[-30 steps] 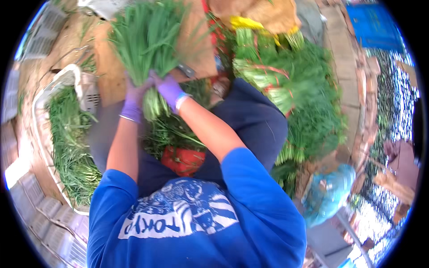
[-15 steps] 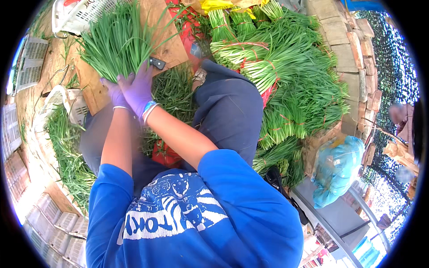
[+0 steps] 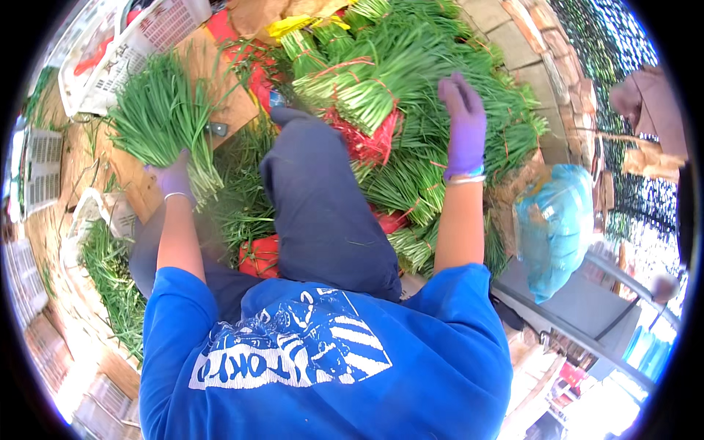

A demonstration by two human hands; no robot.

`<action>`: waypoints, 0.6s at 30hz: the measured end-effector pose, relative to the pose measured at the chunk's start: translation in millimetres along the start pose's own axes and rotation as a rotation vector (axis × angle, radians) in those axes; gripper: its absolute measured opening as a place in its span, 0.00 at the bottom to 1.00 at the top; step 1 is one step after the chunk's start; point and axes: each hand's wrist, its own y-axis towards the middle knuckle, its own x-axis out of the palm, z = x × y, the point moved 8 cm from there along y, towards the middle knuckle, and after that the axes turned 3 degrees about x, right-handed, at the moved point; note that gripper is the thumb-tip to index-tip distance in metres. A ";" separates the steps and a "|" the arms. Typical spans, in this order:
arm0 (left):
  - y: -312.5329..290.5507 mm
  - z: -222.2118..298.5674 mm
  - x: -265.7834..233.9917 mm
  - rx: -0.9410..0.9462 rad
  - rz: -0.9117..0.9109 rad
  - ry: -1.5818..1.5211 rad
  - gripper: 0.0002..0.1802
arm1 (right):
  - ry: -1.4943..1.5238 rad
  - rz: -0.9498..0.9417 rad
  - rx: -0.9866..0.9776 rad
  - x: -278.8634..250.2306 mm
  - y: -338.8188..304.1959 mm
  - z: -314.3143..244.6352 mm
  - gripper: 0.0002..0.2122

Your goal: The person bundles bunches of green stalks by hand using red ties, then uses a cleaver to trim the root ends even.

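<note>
My left hand (image 3: 174,176), in a purple glove, is closed round the lower stalks of a loose bunch of green garlic chives (image 3: 155,106). The leaves fan out over a wooden board, and the pale stalk ends hang below my fingers. My right hand (image 3: 464,132), gloved alike, is raised over the pile of tied chive bundles (image 3: 414,66), apart from my left. Its fingers stretch upward and I see nothing in them. Red ties (image 3: 367,143) lie in a tangle against the bundles, left of that hand.
A small black object (image 3: 218,129) lies on the wooden board (image 3: 231,99). White plastic crates (image 3: 165,29) stand at the far left. Loose leaves (image 3: 253,172) lie between my legs. A blue plastic bag (image 3: 555,220) sits at the right near stacked bricks (image 3: 546,84). Another person (image 3: 653,110) is at the right edge.
My right hand has left the bunch and swung right, over the tied bundles. My left hand keeps hold of the chives. The view has shifted to the right.
</note>
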 end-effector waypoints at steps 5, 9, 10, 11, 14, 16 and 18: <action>13.8 -16.7 7.8 -0.018 -0.073 -0.105 0.70 | 0.136 0.051 0.533 -65.6 -95.7 159.4 0.16; 41.2 -34.9 11.5 0.007 -0.176 -0.262 0.75 | 0.266 -0.086 0.769 -42.2 -137.9 219.4 0.18; 47.3 -41.5 9.2 -0.001 -0.177 -0.239 0.75 | 0.176 -0.100 0.827 -37.9 -141.2 228.0 0.19; 52.9 -46.4 7.5 -0.005 -0.179 -0.208 0.76 | 0.131 -0.147 0.848 -28.9 -141.3 232.8 0.21; 57.1 -54.2 1.6 0.008 -0.192 -0.128 0.77 | -0.431 -0.220 0.600 -10.6 -115.7 229.4 0.24; 49.5 -53.2 -3.0 0.034 -0.234 -0.153 0.75 | -0.780 -0.278 0.499 0.6 -106.1 222.9 0.21; 37.6 -46.6 -14.6 0.123 -0.228 -0.155 0.68 | -1.008 -0.268 0.431 8.4 -103.5 201.7 0.18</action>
